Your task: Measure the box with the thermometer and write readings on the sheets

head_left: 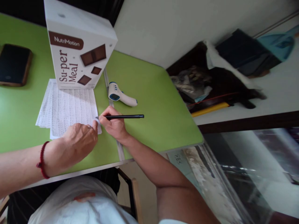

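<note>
My right hand (114,123) grips a black pen (128,116) between thumb and fingers. The pen lies nearly level, its tip at the right edge of the top paper sheet (72,105). Small rows of handwriting cover this sheet; I cannot read them. My left hand (80,140), with a red cord bracelet (42,158) at the wrist, is closed on the sheet's lower right part and presses it down. Some of its fingers are hidden under the hand. More written sheets (44,109) stick out beneath on the left.
A white NutriMotion box (81,46) stands upright at the far edge of the papers. A white and blue infrared thermometer (122,95) lies right of it on the green table (149,93). At far left is a dark phone (15,63). Cluttered shelves (210,77) stand beyond the table's right side.
</note>
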Demonstrator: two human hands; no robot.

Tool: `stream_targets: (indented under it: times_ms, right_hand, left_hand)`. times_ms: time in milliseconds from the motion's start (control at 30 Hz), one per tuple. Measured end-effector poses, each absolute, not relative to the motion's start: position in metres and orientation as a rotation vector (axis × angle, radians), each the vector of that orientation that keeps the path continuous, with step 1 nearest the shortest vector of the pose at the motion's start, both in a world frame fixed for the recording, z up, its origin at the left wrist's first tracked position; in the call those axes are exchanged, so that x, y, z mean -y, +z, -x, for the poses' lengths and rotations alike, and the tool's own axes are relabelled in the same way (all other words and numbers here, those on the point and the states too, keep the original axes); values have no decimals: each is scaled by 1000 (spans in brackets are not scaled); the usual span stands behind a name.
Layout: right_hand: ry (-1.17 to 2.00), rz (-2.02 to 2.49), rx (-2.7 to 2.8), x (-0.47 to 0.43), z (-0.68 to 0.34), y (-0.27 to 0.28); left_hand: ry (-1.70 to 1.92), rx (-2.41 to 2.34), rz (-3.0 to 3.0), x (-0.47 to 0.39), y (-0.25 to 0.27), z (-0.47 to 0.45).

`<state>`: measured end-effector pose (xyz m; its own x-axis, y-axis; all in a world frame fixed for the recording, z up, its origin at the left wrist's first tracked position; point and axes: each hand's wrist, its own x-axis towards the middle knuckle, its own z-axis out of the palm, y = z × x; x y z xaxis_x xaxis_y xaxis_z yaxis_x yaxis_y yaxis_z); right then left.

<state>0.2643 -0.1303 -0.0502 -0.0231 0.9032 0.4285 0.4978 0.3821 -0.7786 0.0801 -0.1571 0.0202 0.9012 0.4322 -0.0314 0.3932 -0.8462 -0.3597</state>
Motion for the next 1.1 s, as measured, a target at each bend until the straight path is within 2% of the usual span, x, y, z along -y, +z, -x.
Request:
stream_targets:
  times_ms: [367, 633, 767, 900, 967, 1000, 1033, 1067, 1100]
  right_hand:
    - [454, 1309, 1554, 124, -274, -35]
    - [-207, 1433, 2127, 95, -274, -9]
    - [-349, 1325, 2270, 99, -255, -24]
    - [-345, 1210, 2369, 105, -250, -38]
    - [-304, 1186, 2367, 103, -252, -41]
    - [-282, 1172, 2361, 101, -253, -40]
    - [-262, 1161, 2348, 98, -255, -40]
    - [-246, 1161, 2322, 95, -258, -38]
    - [-231, 1184, 2277, 91, -263, -36]
  left_hand:
    - [-96, 618, 2667, 158, 2, -79]
    - [-184, 572, 2637, 160, -6, -66]
    - [-116, 524, 2761, 147, 2, -65]
    - [-11, 446, 3269, 115, 45, -69]
    - [-504, 680, 3269, 93, 65, -67]
    - [-910, 897, 3030, 82, 71, -64]
    - [-1166, 1135, 2674, 71, 72, -61]
    - [-1170, 1224, 2408, 60, 70, -56]
    - [-947, 1202, 2258, 49, 64, -52]
